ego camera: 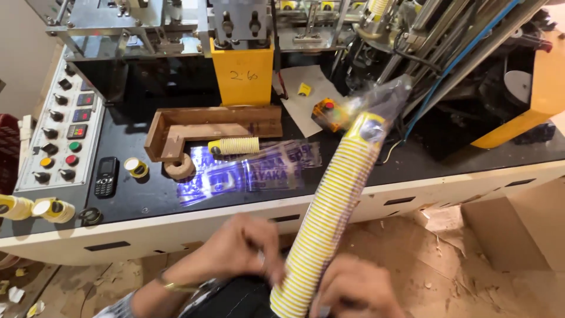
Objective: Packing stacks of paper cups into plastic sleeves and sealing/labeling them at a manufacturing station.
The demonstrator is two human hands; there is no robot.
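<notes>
Bagging is under way: cup stack [329, 218] is clamped at its base by left hand [247, 247] and right hand [356, 288]; sleeve [382, 97] must be drawn down.

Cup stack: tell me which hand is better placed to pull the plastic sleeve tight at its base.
Probably the left hand: its fingers already pinch at the base of the cup stack, where the sleeve ends. The right hand cups the stack from below, steadying it.

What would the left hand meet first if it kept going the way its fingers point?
Likely the tall stack of paper cups: the left hand points right at its lower end and seems to touch it already, though blur hides the contact.
</notes>
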